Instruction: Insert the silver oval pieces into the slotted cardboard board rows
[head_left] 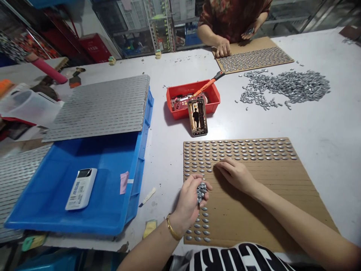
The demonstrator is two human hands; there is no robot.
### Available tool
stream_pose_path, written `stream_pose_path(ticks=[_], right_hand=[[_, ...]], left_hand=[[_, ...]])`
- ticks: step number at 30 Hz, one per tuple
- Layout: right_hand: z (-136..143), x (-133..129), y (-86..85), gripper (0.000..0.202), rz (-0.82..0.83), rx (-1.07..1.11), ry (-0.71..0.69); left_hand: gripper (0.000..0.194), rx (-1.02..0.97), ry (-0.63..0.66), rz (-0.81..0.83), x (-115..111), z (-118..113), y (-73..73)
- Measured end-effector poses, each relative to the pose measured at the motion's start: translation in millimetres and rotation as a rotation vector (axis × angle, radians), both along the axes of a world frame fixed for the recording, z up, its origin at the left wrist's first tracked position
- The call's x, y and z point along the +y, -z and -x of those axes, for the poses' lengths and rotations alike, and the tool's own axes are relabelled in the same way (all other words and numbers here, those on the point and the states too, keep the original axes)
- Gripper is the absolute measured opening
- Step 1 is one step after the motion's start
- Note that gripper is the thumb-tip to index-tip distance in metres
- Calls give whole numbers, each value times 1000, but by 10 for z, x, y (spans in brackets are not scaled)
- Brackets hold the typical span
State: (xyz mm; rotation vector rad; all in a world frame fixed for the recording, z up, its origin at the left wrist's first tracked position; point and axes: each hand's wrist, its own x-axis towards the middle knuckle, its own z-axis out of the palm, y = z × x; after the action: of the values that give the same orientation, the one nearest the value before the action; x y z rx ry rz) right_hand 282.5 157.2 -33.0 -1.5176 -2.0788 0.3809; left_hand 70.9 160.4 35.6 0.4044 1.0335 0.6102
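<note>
My left hand is curled palm-up around a handful of small silver oval pieces, above the left part of a cardboard sheet. Rows of the same pieces lie along the sheet's far edge and down its left side. My right hand rests low over the sheet, just below the far rows. Its thumb and fingers are pinched together at the end of a shorter row; whatever is between the fingertips is hidden.
A loose heap of silver pieces lies at the far right. Beyond, a co-worker's hand touches another filled sheet. A phone leans on a red bin. To the left, a blue crate holds a white power bank.
</note>
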Motion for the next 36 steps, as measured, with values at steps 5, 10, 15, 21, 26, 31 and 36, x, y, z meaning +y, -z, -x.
stream_pose_path(ticks=[5,10,15,21,26,31,36], right_hand=[[31,66,10,23,-21,-168,-35],[43,70,37,23,-24,-277,6],[52,93,15,24,-17,-217,21],[110,-72,-298,17,97,222,19],[275,-298,-511,17,468,672,-46],[349,-366,-466,19,659,1023,16],[390,-359,-459,13,413,806,30]], left_hand=[[26,-28,92,-10,-55,-28,48],[32,-17,87,-11,-74,-38,87],[29,5,62,-28,-89,-59,103],[27,27,23,-45,-78,-56,142],[25,25,41,-65,-91,-67,162],[26,-51,54,-32,-122,-78,169],[28,-50,52,-27,-137,-77,181]])
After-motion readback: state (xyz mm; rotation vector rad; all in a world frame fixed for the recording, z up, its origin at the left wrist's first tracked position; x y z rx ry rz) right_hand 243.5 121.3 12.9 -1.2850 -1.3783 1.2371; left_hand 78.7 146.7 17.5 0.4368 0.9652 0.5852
